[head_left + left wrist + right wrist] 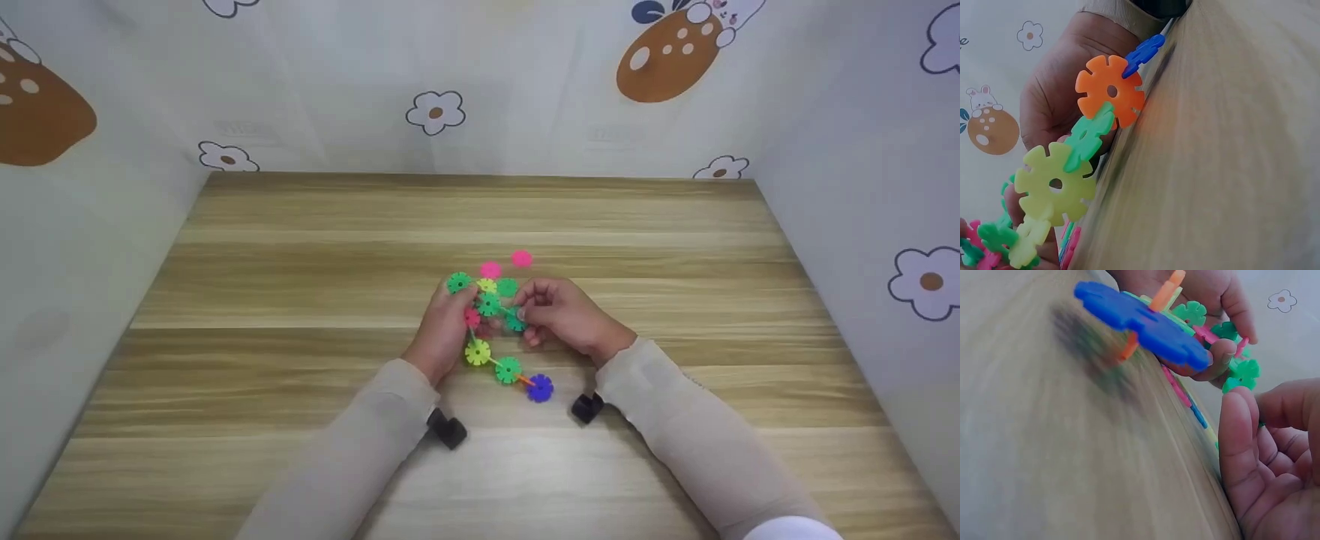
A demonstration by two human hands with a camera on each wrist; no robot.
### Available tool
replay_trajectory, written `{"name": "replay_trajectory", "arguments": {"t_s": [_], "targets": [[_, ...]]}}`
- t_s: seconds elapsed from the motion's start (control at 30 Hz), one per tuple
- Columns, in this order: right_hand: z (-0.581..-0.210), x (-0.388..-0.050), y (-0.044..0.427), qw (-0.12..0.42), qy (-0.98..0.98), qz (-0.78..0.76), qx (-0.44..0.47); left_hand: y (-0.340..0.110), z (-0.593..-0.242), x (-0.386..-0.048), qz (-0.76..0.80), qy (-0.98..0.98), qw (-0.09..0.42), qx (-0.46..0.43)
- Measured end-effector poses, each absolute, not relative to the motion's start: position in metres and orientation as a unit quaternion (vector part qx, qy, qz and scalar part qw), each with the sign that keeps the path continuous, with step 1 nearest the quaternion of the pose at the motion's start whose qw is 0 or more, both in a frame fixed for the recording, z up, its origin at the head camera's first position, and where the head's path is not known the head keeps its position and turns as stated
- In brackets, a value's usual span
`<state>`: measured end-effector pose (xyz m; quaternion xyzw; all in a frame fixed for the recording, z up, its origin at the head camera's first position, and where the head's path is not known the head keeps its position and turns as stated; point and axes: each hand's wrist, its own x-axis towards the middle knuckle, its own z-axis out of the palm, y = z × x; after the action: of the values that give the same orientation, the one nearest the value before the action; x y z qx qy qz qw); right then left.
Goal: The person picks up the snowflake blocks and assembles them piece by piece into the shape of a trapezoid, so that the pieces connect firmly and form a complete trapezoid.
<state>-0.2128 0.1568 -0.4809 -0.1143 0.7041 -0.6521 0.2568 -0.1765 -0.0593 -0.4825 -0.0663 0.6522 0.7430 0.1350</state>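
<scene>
A chain of notched plastic snowflake discs hangs from my left hand; its fingers and thumb grip the upper part. Down the chain's free length come a yellow disc, a green disc, an orange disc seen edge-on from above, and a blue disc at the end. My right hand pinches a darker green disc between thumb and fingers, beside a green disc near the left thumb. Fingers partly hide the joint there.
Beyond the hands, two pink discs lie on the wooden table, near another green disc. Patterned cloth walls border the table at the back and sides. A black wrist device sits below the left sleeve.
</scene>
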Motion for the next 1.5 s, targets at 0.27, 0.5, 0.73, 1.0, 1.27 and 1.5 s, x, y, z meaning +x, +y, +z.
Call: {"name": "replay_trajectory", "arguments": {"t_s": [0.27,0.5,0.73,1.0,1.27,1.5], "targets": [[-0.480,-0.230,0.169,0.219,0.718,-0.656,-0.084,-0.062,-0.484,-0.179,0.773,0.617,0.120,-0.088],[-0.477,-0.236,0.174,0.252,0.747,-0.604,-0.118,-0.061,-0.485,-0.178,0.771,0.616,0.135,-0.087],[-0.479,-0.231,0.171,0.173,0.778,-0.600,-0.066,-0.061,-0.486,-0.178,0.789,0.596,0.128,-0.078],[-0.475,-0.228,0.172,0.167,0.845,-0.503,-0.077,-0.061,-0.486,-0.181,0.777,0.613,0.117,-0.082],[-0.474,-0.226,0.170,0.176,0.878,-0.425,-0.136,-0.060,-0.485,-0.181,0.777,0.613,0.111,-0.092],[-0.478,-0.225,0.175,0.193,0.834,-0.470,-0.214,-0.060,-0.486,-0.180,0.777,0.610,0.121,-0.104]]}}
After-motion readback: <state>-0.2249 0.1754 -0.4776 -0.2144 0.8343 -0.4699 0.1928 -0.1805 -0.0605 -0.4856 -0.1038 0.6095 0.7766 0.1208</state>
